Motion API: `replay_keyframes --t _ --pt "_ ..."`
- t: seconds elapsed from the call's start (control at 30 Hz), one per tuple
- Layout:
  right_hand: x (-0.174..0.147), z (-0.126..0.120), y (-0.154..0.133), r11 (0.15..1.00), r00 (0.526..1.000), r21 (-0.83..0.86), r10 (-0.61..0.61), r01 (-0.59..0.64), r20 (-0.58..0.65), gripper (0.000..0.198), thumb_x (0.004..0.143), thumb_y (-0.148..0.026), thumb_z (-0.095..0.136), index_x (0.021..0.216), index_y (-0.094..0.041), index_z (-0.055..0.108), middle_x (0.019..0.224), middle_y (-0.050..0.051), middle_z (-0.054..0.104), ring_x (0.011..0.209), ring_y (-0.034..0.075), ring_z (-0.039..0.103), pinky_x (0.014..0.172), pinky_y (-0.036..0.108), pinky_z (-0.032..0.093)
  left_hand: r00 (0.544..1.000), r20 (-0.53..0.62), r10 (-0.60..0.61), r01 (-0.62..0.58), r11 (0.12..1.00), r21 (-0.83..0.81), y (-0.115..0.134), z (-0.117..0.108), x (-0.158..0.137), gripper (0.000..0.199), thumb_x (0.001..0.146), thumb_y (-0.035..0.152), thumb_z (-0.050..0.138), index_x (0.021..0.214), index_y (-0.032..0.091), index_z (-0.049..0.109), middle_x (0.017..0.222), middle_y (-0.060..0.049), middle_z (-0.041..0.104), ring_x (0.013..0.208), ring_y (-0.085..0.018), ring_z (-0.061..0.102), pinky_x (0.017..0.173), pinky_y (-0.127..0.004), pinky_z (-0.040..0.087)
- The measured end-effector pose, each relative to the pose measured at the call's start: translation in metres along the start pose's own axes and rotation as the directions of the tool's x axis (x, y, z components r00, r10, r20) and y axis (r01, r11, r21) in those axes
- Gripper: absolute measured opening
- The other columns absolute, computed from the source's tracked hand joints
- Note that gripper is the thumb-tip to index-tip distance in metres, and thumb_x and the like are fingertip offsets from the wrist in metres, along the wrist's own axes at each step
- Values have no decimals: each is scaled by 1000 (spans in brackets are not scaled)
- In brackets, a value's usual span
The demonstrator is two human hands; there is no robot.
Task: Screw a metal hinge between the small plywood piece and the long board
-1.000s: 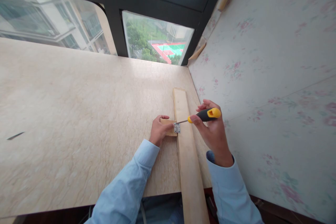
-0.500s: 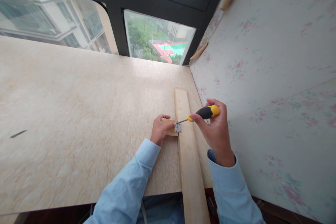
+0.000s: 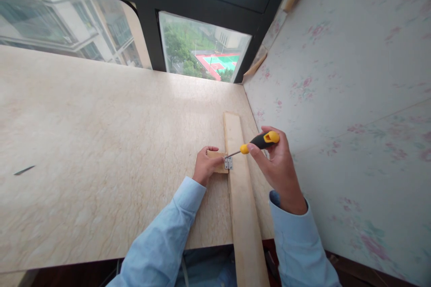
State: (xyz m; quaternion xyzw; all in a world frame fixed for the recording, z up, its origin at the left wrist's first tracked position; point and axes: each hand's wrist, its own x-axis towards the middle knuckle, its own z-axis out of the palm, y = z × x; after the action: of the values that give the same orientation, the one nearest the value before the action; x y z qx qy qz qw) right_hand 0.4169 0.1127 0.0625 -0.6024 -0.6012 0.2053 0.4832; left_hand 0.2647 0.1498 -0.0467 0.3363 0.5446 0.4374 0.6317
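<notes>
My right hand point(image 3: 276, 161) is closed around the black and yellow handle of a screwdriver point(image 3: 260, 141). The screwdriver's shaft slants down to the left, its tip at the upper left part of a small silver hinge point(image 3: 228, 163). The hinge spans the seam between a small wooden block point(image 3: 220, 167) and a long wooden board point(image 3: 243, 202). With thumb on top and fingers at the far edge, my left hand point(image 3: 206, 164) grips the small block against the board. The thumb lies close to the screwdriver tip and covers part of the block.
The board lies on a marbled stone-look countertop point(image 3: 111, 152) and juts past its front edge. A thin dark blade-like piece point(image 3: 24, 170) rests at the far left. A floral-papered wall point(image 3: 353, 98) rises close on the right, and a dark window frame point(image 3: 208, 4) stands behind.
The screwdriver handle has turned in my right hand and a yellow cutout now faces up. That hand and its wrist have shifted slightly. My left hand and the wood stay put.
</notes>
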Motion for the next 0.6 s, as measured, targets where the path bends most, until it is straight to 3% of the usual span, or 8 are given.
replay_keyframes --t 0.13,0.27,0.37,0.43,0.53,0.6 --pt "1 -3 0 998 998 -53 38 -41 -50 47 73 -43 76 111 -24 55 110 7 63 93 21 66 82 39 58 1000 5 -1 1 1000 -4 1 0 -1 45 50 19 79 91 15 60 71 -3 64 60 -15 60 52 -23 45" --pt "0 -4 0 991 998 124 39 -44 42 42 79 -37 71 115 -25 54 110 6 66 99 22 67 94 44 55 1000 3 -5 5 1000 -3 1 0 -1 46 50 21 80 91 15 60 72 -3 64 60 -16 60 52 -24 45" --pt "0 -4 -3 984 995 180 1 -20 104 50 81 -35 68 127 -26 48 118 7 63 107 23 65 97 45 53 1000 0 -3 3 1000 2 0 0 0 45 50 21 80 90 15 60 72 -3 64 61 -16 60 52 -24 46" --pt "0 -3 -5 998 999 64 -32 29 42 54 77 -38 72 126 -27 50 115 6 63 105 23 64 94 44 53 1000 2 6 -6 1000 9 -1 0 0 46 50 21 80 90 15 61 72 -3 65 62 -16 61 53 -24 46" --pt "1 -1 -5 981 993 -180 -83 68 -81 44 70 -45 78 105 -24 59 100 4 64 96 23 63 92 43 52 1000 3 15 -15 1000 23 -1 -1 1 45 50 22 80 90 15 61 73 -4 65 62 -16 61 54 -24 46" --pt "1 1 -3 978 991 -200 -78 56 -105 42 72 -47 76 102 -24 57 96 4 63 93 23 63 92 44 51 1000 3 10 -10 1000 26 -1 -1 1 45 50 21 80 90 15 61 73 -4 65 61 -16 60 53 -24 45"
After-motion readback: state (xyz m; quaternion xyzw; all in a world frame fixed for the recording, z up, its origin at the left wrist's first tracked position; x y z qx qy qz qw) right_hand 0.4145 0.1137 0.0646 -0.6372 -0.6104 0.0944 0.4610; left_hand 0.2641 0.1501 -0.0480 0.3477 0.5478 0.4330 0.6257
